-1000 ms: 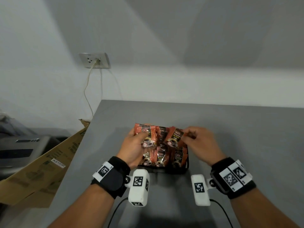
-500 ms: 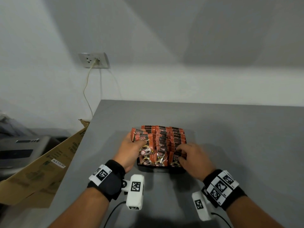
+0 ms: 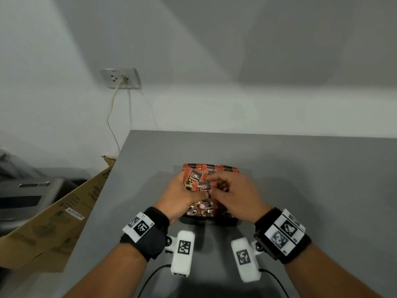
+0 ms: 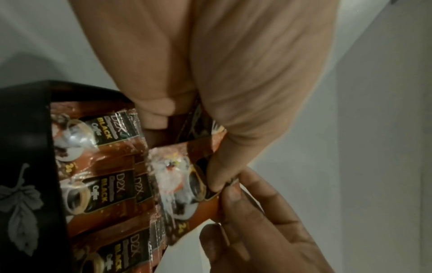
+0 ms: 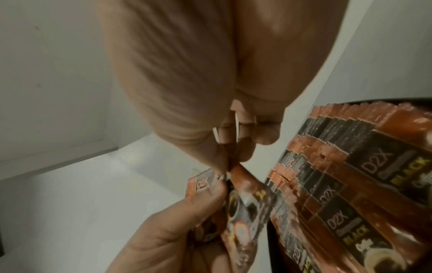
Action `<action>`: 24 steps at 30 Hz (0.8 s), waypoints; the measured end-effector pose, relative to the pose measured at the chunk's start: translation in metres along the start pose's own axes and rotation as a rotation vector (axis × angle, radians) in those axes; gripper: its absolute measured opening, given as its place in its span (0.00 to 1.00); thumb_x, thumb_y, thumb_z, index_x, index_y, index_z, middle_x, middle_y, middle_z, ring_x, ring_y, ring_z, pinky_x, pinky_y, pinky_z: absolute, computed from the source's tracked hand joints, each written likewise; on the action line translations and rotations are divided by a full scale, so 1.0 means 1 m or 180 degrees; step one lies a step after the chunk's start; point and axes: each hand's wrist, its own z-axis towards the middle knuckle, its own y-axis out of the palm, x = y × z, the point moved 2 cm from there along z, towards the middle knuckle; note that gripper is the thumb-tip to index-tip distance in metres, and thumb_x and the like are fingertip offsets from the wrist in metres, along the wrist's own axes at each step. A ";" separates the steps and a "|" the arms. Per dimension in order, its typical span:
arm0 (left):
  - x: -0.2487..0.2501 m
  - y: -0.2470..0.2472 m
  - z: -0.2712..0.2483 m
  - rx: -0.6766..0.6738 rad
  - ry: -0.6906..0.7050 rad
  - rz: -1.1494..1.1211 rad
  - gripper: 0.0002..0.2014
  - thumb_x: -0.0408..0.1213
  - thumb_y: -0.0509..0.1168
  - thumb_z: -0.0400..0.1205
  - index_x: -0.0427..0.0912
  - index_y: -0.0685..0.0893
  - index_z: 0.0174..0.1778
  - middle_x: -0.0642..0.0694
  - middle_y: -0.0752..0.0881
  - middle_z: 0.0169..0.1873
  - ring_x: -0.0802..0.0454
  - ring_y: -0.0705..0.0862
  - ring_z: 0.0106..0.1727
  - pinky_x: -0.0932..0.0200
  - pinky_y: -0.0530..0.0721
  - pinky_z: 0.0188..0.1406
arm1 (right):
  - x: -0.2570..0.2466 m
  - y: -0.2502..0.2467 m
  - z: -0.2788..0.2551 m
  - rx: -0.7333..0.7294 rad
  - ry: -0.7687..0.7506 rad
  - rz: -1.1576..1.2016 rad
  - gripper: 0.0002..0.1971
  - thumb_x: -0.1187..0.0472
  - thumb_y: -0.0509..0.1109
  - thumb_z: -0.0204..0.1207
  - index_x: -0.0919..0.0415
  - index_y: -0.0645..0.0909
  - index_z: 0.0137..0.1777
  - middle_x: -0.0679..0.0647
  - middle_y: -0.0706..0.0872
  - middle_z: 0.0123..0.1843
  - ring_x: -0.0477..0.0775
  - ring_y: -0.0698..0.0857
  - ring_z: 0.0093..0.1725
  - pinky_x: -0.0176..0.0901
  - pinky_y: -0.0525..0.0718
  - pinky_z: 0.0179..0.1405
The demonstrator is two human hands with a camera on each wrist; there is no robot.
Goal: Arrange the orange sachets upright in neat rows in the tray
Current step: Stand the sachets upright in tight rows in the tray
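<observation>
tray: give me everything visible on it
The tray is black and looks like glossy plastic, with a grey leaf print on its outer wall. It sits on the grey table, packed with orange sachets standing in rows. Both hands hover over it, hiding much of the rim.

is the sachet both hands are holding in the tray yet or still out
Out: the orange coffee sachet is pinched between left hand and right hand above the black tray.

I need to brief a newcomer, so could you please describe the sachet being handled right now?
On the grey table stands a black tray packed with upright orange sachets. The handled sachet is raised above them, pinched between the left hand and right hand.
</observation>
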 end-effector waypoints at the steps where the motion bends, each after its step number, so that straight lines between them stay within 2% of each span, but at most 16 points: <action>1: 0.001 -0.002 0.001 0.0071 -0.0019 0.0019 0.21 0.22 0.76 0.74 0.41 0.82 0.62 0.36 0.91 0.53 0.35 0.90 0.55 0.40 0.89 0.56 | 0.000 -0.001 0.003 0.0057 0.0039 -0.0081 0.14 0.65 0.75 0.77 0.43 0.86 0.55 0.40 0.89 0.46 0.35 0.86 0.43 0.24 0.81 0.42; 4: 0.000 -0.020 0.001 0.0481 -0.0074 0.0188 0.13 0.29 0.71 0.81 0.47 0.82 0.57 0.46 0.92 0.50 0.49 0.92 0.51 0.54 0.89 0.47 | 0.011 -0.004 0.004 -0.0029 0.0334 -0.0358 0.10 0.68 0.73 0.78 0.49 0.85 0.48 0.41 0.86 0.42 0.36 0.85 0.40 0.23 0.79 0.39; 5: 0.000 -0.024 0.000 0.0554 -0.0085 0.0279 0.11 0.30 0.70 0.82 0.48 0.82 0.57 0.48 0.92 0.49 0.54 0.92 0.49 0.57 0.88 0.48 | 0.015 -0.003 0.003 -0.0137 0.0395 -0.0501 0.10 0.69 0.72 0.78 0.51 0.84 0.48 0.41 0.86 0.43 0.37 0.84 0.40 0.24 0.79 0.38; 7: 0.000 -0.029 -0.001 0.0555 -0.0125 0.0397 0.10 0.31 0.68 0.83 0.48 0.81 0.58 0.49 0.92 0.50 0.58 0.91 0.49 0.55 0.87 0.53 | 0.021 0.005 -0.001 -0.0272 0.0397 -0.0841 0.10 0.69 0.71 0.78 0.52 0.84 0.51 0.40 0.85 0.44 0.38 0.84 0.43 0.25 0.79 0.40; 10: -0.004 -0.028 -0.002 0.0574 -0.0231 0.0274 0.11 0.31 0.67 0.84 0.48 0.81 0.59 0.48 0.92 0.50 0.57 0.91 0.49 0.54 0.86 0.53 | 0.028 0.021 -0.002 -0.0300 0.0309 -0.1201 0.11 0.69 0.69 0.78 0.51 0.83 0.52 0.44 0.88 0.45 0.45 0.86 0.44 0.39 0.88 0.48; 12: -0.006 -0.027 -0.002 0.0591 -0.0268 0.0271 0.10 0.31 0.65 0.84 0.49 0.82 0.59 0.48 0.93 0.49 0.55 0.91 0.51 0.53 0.85 0.52 | 0.032 0.029 -0.001 -0.0294 0.0291 -0.1342 0.09 0.67 0.69 0.78 0.52 0.83 0.52 0.46 0.88 0.46 0.47 0.86 0.45 0.45 0.89 0.49; 15: -0.008 -0.026 -0.003 0.0557 -0.0244 0.0308 0.12 0.31 0.65 0.84 0.49 0.81 0.60 0.48 0.93 0.48 0.51 0.92 0.52 0.49 0.87 0.54 | 0.037 0.037 -0.002 -0.0212 0.0188 -0.1594 0.07 0.65 0.68 0.79 0.55 0.84 0.52 0.49 0.87 0.50 0.50 0.83 0.51 0.46 0.86 0.54; 18: -0.008 -0.028 -0.004 0.0515 -0.0158 0.0435 0.16 0.27 0.67 0.83 0.49 0.79 0.63 0.49 0.92 0.49 0.50 0.92 0.48 0.51 0.91 0.47 | 0.043 0.043 -0.004 -0.0156 -0.0065 -0.1912 0.07 0.62 0.68 0.79 0.56 0.85 0.53 0.49 0.83 0.53 0.51 0.78 0.55 0.43 0.79 0.62; 21: -0.010 -0.030 -0.004 0.0448 -0.0052 0.0752 0.23 0.19 0.69 0.78 0.50 0.78 0.60 0.45 0.92 0.48 0.39 0.92 0.46 0.39 0.91 0.47 | 0.046 0.045 -0.003 -0.0090 -0.0223 -0.2091 0.05 0.60 0.69 0.78 0.57 0.86 0.49 0.50 0.83 0.49 0.51 0.77 0.52 0.46 0.79 0.62; 22: -0.011 -0.030 -0.004 0.0442 -0.0027 0.0859 0.23 0.18 0.69 0.76 0.50 0.78 0.58 0.44 0.92 0.48 0.38 0.92 0.45 0.37 0.91 0.47 | 0.045 0.046 -0.003 -0.0080 -0.0257 -0.2141 0.04 0.60 0.69 0.78 0.57 0.86 0.48 0.50 0.84 0.48 0.52 0.77 0.51 0.47 0.80 0.62; 24: -0.012 -0.029 -0.003 0.0428 0.0018 0.1020 0.20 0.19 0.70 0.76 0.48 0.79 0.54 0.43 0.92 0.47 0.43 0.93 0.44 0.44 0.92 0.44 | 0.043 0.046 -0.003 -0.0091 -0.0305 -0.2186 0.05 0.58 0.71 0.78 0.57 0.86 0.48 0.51 0.85 0.47 0.52 0.78 0.50 0.48 0.80 0.61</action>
